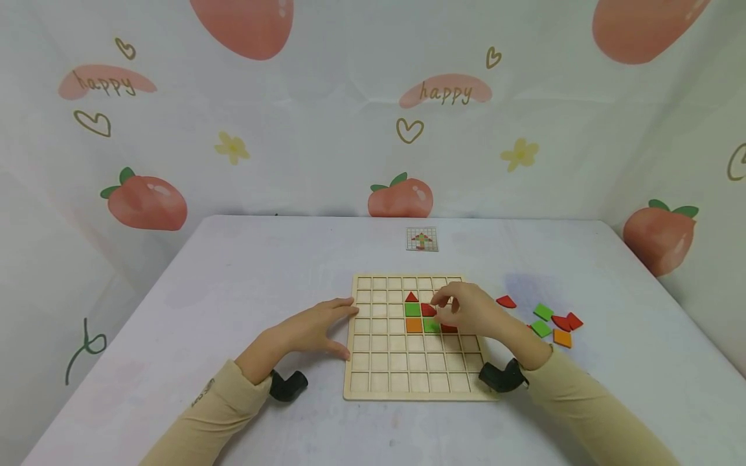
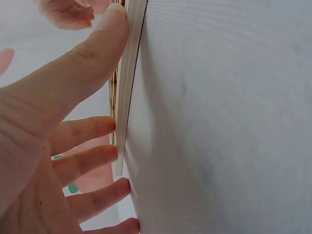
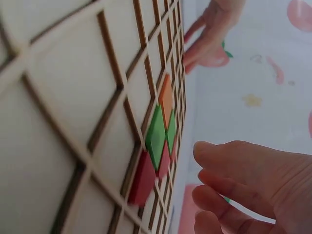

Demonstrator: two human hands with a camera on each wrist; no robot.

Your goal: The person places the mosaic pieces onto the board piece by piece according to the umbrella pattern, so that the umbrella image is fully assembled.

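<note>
A wooden grid board [image 1: 373, 382] lies on the table. In its upper middle cells are a red triangle [image 1: 411, 297], a green square [image 1: 412, 310] with a red piece [image 1: 428, 310] beside it, and below them an orange square [image 1: 414, 325], a green piece [image 1: 431, 325] and a red piece [image 1: 449, 328], partly under my right hand. My left hand [image 1: 309, 329] touches the board's left edge, thumb and fingers spread. My right hand [image 1: 469, 312] hovers over the board's right part, its fingers [image 3: 214, 197] loosely bent; nothing shows between them in the right wrist view.
Right of the board lie loose pieces: a red one [image 1: 506, 301], green squares [image 1: 543, 312], an orange square [image 1: 562, 338] and more red ones [image 1: 574, 321]. A small card [image 1: 422, 239] with a coloured grid pattern lies behind the board. A printed curtain hangs behind the table.
</note>
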